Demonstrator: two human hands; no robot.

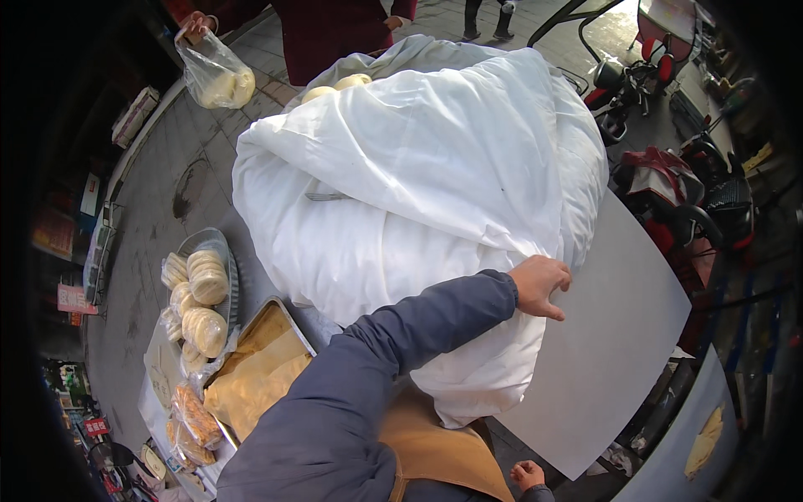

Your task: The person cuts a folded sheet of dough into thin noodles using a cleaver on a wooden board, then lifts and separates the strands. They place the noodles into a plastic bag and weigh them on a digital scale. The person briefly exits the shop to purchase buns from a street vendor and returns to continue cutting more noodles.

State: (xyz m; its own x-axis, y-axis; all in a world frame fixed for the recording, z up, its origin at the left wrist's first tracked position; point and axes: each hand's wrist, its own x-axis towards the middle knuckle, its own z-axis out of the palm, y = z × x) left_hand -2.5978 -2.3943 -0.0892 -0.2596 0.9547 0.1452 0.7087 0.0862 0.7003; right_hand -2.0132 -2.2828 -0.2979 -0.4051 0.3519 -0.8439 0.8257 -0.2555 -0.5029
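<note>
A large heap under white cloth (401, 188) stands before me. My left hand (542, 285) is at the cloth's right side, thumb and fingers apart; whether it touches the cloth, I cannot tell. Pale round buns (319, 94) peek out at the cloth's far edge. A metal utensil (326, 196) lies partly hidden in a fold. Low by the brown apron (439, 448), my right hand (527, 475) has curled fingers, and its palm is hidden. Across the heap, a person's hand (197, 24) holds a clear plastic bag (219, 81) with buns inside.
Bagged flat breads (204, 329) fill an oval tray (233, 276) on the left. Beside it lies a metal baking tray (295, 317) with brown paper, near bagged orange snacks (196, 414). A grey board (608, 351) extends right, toward parked scooters (690, 194).
</note>
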